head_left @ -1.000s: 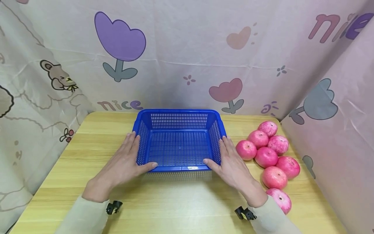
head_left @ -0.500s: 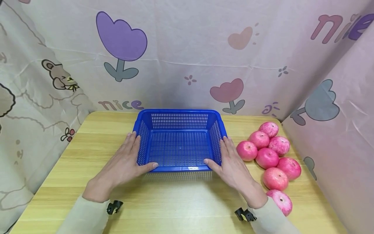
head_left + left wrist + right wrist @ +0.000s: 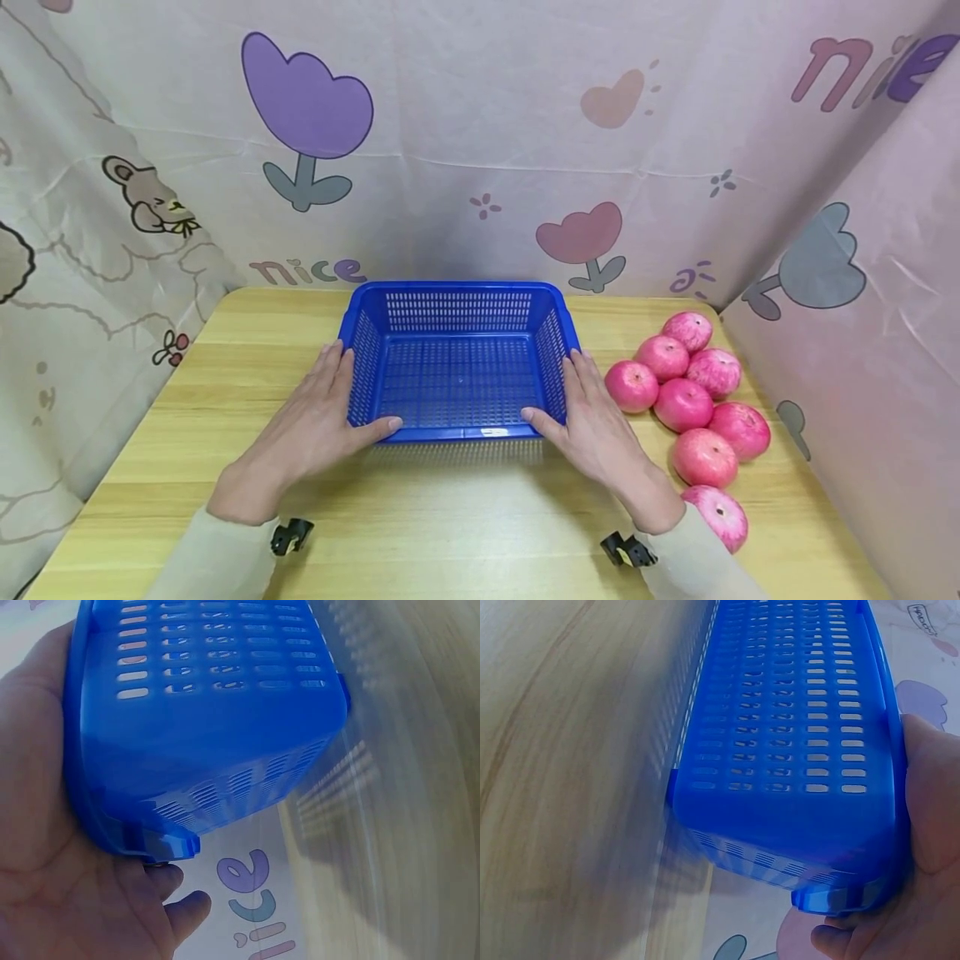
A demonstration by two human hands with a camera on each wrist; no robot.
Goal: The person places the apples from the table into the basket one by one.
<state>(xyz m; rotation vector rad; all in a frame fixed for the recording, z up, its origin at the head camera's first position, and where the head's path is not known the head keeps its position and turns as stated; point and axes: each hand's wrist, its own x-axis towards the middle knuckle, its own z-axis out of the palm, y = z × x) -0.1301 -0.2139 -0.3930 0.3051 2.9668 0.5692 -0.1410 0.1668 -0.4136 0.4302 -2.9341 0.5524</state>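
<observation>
A blue plastic basket (image 3: 460, 433) with slotted walls stands at the middle back of the table, nothing in it. My left hand (image 3: 303, 425) lies along its left side, fingers straight against the rim and thumb over the front corner. On the opposite side, my right hand (image 3: 600, 425) mirrors this, its thumb reaching over the front right corner. The left wrist view shows the palm (image 3: 45, 847) against the basket's rim, two fingertips sticking out past it. In the right wrist view, the hand (image 3: 930, 847) touches the rim likewise.
Several pink-red apples (image 3: 684, 404) lie grouped on the right of the wooden table (image 3: 450, 525), the nearest partly behind my right sleeve (image 3: 690, 558). A patterned cloth (image 3: 450, 117) hangs behind the table and along both sides.
</observation>
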